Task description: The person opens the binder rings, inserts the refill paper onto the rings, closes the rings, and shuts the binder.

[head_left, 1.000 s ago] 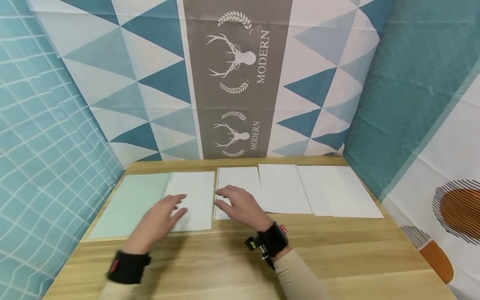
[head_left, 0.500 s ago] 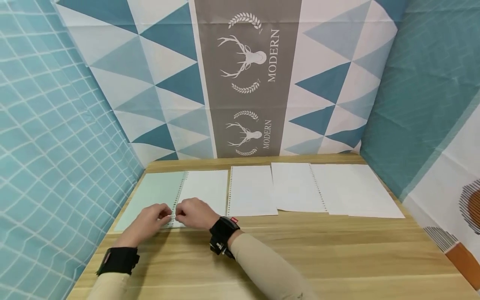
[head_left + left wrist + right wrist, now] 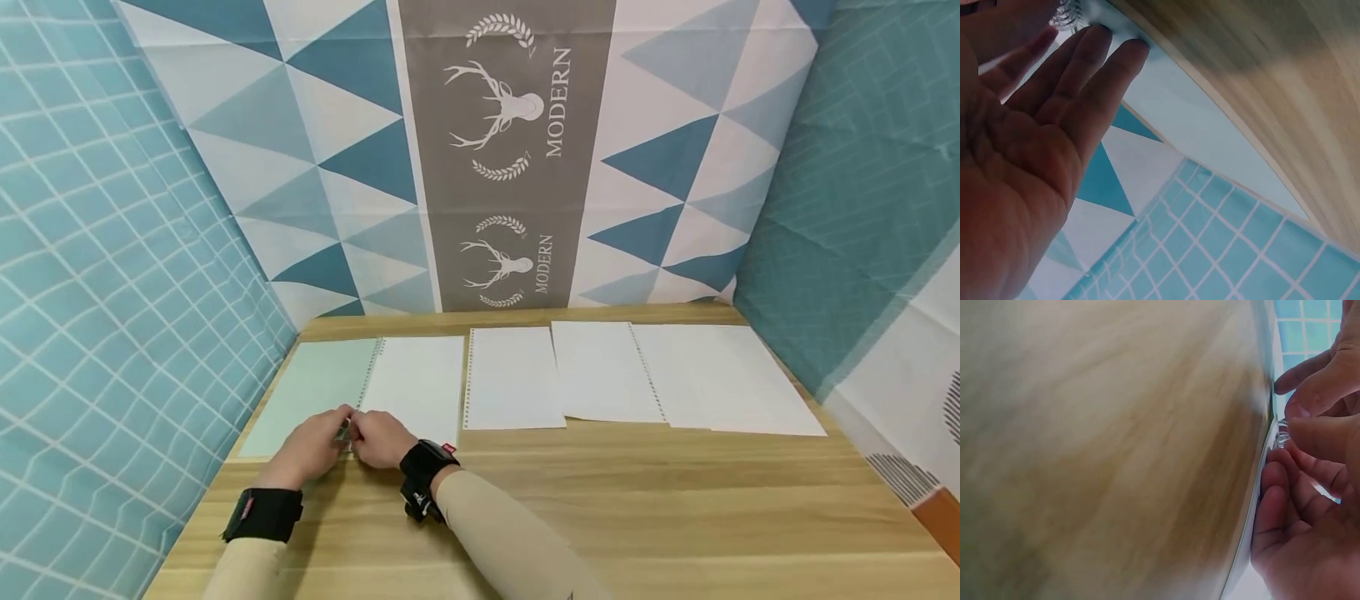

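A loose-leaf notebook lies spread flat at the left of the table in the head view, its pale green cover to the left and white pages to the right of the ring binding. My left hand and right hand meet at the binding's near end. Clear rings show between the two thumbs in the right wrist view, each hand pinching there. The right hand's other fingers curl beneath its thumb. In the left wrist view, the left hand's outer fingers extend along the cover.
To the notebook's right, a punched white sheet lies on the wooden table. Further right are overlapping white sheets, also with a row of holes. Patterned cloth hangs behind, and blue checked cloth borders the left side.
Both hands came down and leftward from over the pages to the near end of the notebook's ring binding, where their fingers closed in. The head view has shifted slightly; the loose sheets stay put.
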A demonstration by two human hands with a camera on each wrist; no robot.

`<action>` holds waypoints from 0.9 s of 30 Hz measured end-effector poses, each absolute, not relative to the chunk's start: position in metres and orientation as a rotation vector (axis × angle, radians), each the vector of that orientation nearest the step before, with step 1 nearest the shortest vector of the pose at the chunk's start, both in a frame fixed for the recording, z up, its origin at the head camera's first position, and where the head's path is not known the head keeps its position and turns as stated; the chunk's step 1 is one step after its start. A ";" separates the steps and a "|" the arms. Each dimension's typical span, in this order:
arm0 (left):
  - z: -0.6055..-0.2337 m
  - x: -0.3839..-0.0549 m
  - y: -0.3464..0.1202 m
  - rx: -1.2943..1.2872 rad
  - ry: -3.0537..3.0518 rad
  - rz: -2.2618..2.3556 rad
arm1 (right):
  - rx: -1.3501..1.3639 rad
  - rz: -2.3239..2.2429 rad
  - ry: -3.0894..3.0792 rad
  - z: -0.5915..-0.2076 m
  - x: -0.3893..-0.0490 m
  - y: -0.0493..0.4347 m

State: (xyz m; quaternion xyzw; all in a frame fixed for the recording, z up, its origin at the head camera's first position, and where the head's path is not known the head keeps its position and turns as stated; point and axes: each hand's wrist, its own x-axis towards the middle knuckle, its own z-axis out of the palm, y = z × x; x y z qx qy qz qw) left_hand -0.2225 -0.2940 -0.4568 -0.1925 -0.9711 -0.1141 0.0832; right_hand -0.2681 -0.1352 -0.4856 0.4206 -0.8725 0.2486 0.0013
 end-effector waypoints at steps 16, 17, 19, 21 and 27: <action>-0.460 -0.221 -0.298 -0.498 -2.832 -0.376 | 1.084 0.982 -2.887 -0.475 -0.263 -0.142; -0.461 -0.221 -0.299 -0.490 -2.832 -0.378 | 1.069 1.002 -2.895 -0.475 -0.264 -0.142; -0.462 -0.221 -0.300 -0.477 -2.837 -0.388 | 1.052 1.017 -2.901 -0.475 -0.265 -0.142; -0.462 -0.221 -0.300 -0.470 -2.840 -0.394 | 1.043 0.988 -2.895 -0.475 -0.266 -0.143; -0.464 -0.221 -0.297 -0.456 -2.840 -0.411 | 0.989 0.696 -2.849 -0.486 -0.264 -0.151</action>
